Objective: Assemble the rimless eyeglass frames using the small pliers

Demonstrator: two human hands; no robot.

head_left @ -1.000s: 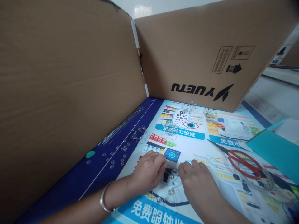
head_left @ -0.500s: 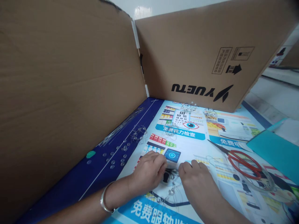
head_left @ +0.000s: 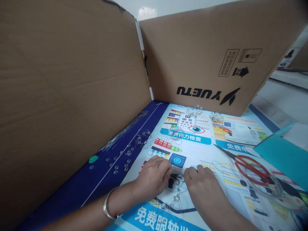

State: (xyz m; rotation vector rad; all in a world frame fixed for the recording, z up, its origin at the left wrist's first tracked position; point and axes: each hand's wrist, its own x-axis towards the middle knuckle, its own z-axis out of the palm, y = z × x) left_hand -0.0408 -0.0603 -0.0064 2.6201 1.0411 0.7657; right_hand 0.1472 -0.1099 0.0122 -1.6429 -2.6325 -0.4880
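Both of my hands are low in the middle, close together with fingers curled. My left hand, with a silver bangle on the wrist, is pinched at one end of a beaded wire. From the other side my right hand is closed on the same wire. Clear round beads are strung on its thin, looping strands, which hang between and below the hands over the printed sheet. The exact fingertip grip is hidden behind the knuckles.
Red-handled scissors lie at right near a teal folder. Loose clear beads, straight wires and a green disc lie at left. Beaded wire clusters rest farther back. Cardboard walls stand behind and left.
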